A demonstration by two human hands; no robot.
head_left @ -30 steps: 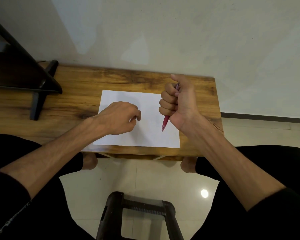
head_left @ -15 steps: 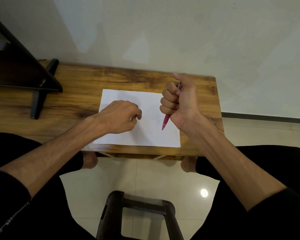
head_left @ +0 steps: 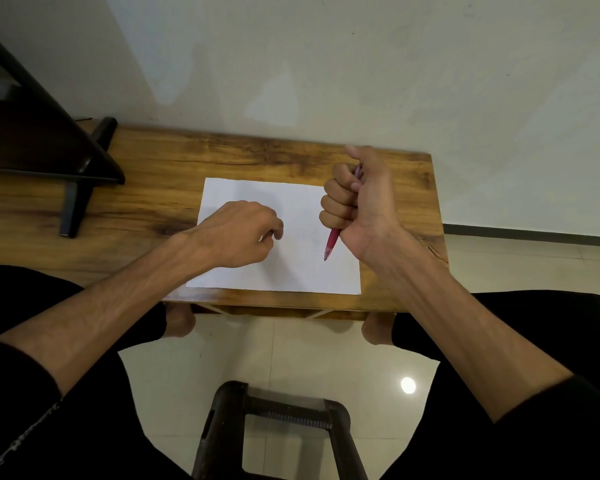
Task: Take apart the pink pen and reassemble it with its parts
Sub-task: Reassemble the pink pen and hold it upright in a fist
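Observation:
My right hand [head_left: 357,199] is closed in a fist around the pink pen [head_left: 332,242], held upright above the white sheet of paper [head_left: 291,271]. The pen's pointed tip sticks out below the fist and its top end shows beside the raised thumb. My left hand [head_left: 236,233] rests on the paper to the left, fingers curled under; whether it holds anything is hidden.
The paper lies on a small wooden table [head_left: 174,174] against a pale wall. A dark stand with a black foot [head_left: 80,181] occupies the table's left part. A dark stool [head_left: 274,427] stands on the tiled floor between my knees.
My right hand with the pen has shifted very slightly; the thumb stays raised. The left hand has not moved.

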